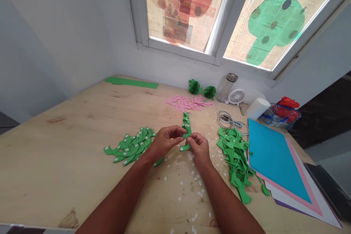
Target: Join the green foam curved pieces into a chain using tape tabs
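Note:
My left hand [168, 139] and my right hand [200, 149] meet over the middle of the table, fingers closed in a pinch on either side of a wavy green paper piece [187, 128]. Small white squares sit on that piece, and its curved lower end hangs between my hands. Left of my left hand lies a pile of curved green paper cutouts [134, 147], many bearing white squares. Loose white paper bits [199, 193] are strewn below my right hand. Whether the held green is one piece or several joined, I cannot tell.
Pink cutouts [189, 102] and green paper balls [194, 86] lie at the back. A bottle [227, 86], a small fan [236, 96] and tape rolls [225, 120] stand behind green scraps [236, 157]. Blue sheets [276, 157] cover the right side; a green strip [134, 82] lies far left.

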`<state>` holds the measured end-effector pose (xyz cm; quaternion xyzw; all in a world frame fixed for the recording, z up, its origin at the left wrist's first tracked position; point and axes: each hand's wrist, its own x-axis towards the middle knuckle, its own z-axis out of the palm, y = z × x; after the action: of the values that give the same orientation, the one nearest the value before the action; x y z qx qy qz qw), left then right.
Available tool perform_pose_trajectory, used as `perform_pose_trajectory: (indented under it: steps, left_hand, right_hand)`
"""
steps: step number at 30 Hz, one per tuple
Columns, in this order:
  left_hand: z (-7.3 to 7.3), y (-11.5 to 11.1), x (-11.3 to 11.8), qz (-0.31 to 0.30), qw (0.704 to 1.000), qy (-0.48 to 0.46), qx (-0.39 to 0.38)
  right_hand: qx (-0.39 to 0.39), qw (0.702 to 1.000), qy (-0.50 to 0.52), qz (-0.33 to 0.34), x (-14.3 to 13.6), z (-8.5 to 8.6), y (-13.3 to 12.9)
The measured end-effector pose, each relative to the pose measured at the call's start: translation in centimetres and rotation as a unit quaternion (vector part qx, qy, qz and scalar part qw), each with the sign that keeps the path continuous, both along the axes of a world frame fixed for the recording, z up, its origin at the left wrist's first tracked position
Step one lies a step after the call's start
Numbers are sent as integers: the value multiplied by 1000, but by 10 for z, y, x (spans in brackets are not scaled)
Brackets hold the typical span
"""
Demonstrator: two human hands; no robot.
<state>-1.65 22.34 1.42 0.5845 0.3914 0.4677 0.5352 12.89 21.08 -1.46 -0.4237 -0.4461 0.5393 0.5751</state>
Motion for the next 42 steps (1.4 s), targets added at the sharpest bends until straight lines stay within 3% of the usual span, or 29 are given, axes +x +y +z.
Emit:
perform_pose_trajectory:
  steps: [33, 42]
  left_hand:
    - [5, -3, 2, 30, 999, 34, 15]
    - [13, -7, 4, 17, 997, -17, -72]
  right_hand:
    - [-1, 1000, -13, -14, 1, -3, 1]
    - [-8, 999, -22, -24, 0, -1, 0]
